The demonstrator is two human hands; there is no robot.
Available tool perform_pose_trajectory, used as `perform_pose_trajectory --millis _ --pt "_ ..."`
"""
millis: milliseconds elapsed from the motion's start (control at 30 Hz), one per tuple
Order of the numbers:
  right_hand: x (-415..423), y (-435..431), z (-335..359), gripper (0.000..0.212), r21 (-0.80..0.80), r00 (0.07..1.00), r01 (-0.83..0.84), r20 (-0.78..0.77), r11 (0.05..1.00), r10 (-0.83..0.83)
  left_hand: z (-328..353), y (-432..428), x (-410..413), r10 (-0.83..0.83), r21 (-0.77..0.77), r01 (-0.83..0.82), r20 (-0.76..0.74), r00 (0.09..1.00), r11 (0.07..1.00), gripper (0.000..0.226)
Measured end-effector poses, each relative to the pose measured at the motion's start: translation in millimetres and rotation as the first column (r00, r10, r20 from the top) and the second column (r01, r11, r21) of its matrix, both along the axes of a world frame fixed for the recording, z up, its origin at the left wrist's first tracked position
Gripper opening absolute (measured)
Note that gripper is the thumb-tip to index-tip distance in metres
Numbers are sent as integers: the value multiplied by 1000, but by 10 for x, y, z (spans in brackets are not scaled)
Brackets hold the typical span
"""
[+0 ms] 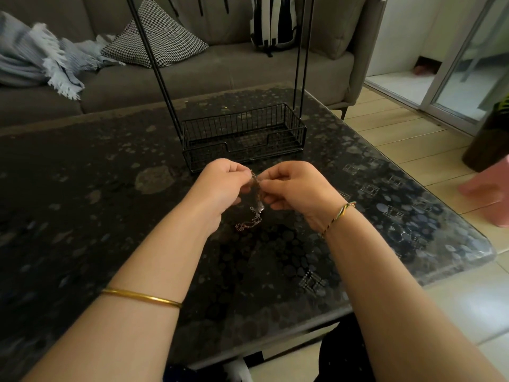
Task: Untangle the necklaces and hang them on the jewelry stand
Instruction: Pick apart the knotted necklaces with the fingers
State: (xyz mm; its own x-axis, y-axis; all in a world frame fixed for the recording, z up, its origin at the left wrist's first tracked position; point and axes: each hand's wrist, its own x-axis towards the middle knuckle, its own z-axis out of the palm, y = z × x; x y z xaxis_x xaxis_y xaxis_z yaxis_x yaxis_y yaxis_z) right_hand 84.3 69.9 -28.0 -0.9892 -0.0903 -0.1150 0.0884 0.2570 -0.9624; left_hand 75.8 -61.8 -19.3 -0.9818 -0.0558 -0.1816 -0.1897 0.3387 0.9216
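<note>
A tangled clump of thin necklace chains (254,205) hangs between my two hands just above the dark patterned table (110,216). My left hand (221,186) pinches the top of the tangle from the left. My right hand (294,186) pinches it from the right. The loose lower end of the chains trails down onto the table. The black wire jewelry stand (242,133), a basket base with tall thin uprights, stands just behind my hands; its top is out of view.
A grey sofa (220,70) with a checked cushion (159,40), a blue fringed blanket (46,59) and a striped bag (272,23) sits behind the table. A pink object (490,188) and a dark pot (487,144) stand on the tiled floor at right.
</note>
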Motion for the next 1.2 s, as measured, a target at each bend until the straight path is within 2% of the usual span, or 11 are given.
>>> perform_pose_trajectory --millis 67,233,500,767,967,1200 --pt "11 -6 8 6 22 1000 -10 -17 1000 10 5 8 1 9 7 -9 -6 1000 1000 16" --pt "1 -14 0 14 78 998 40 -57 996 -36 16 26 2 11 15 -11 8 1000 1000 23" --pt "-15 -11 -14 19 -82 1000 27 -1 996 -27 17 28 32 -52 60 46 94 994 997 10" --pt "6 17 -8 16 -143 998 42 -38 989 -48 -7 -7 57 -117 50 115 43 992 992 4" --pt "-1 -5 2 14 -147 997 54 -39 988 -60 -12 -23 21 -72 19 72 2 997 997 9" --pt "3 33 8 14 -48 994 92 -53 995 -95 0 -42 -14 68 -48 -70 -47 997 996 11"
